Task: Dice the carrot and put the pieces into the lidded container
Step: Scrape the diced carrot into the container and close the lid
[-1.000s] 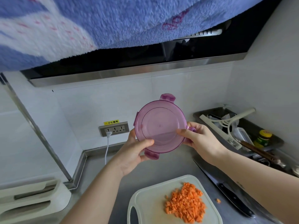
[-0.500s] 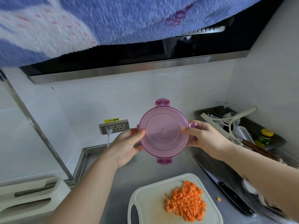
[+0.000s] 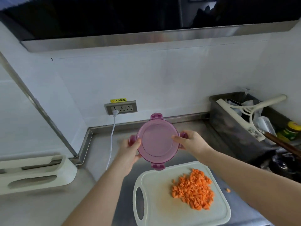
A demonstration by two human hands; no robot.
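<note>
A round translucent purple plastic lidded container is held in the air above the stainless steel worktop, just behind the far edge of a white plastic cutting board. Only its lid faces the camera, with clip tabs at the far, near, left and right edges. Whatever lies under the lid is hidden, so the body cannot be made out.

The left hand takes the left rim: its grip pinches the edge, thumb on top of the lid and fingers underneath, out of sight. The right hand pinches the right rim the same way, thumb on the lid and the other fingers curled round the side, covering most of the right tab.

A heap of small orange diced carrot pieces lies on the right half of the board, well apart from the container. One stray orange carrot piece sits on the worktop just beside the board's right edge. The board's near edge is cut off by the frame.

On the right, a dark grey bin holds a white squeegee and other items too cluttered to name. A grey wall socket has a white cable plugged in.
</note>
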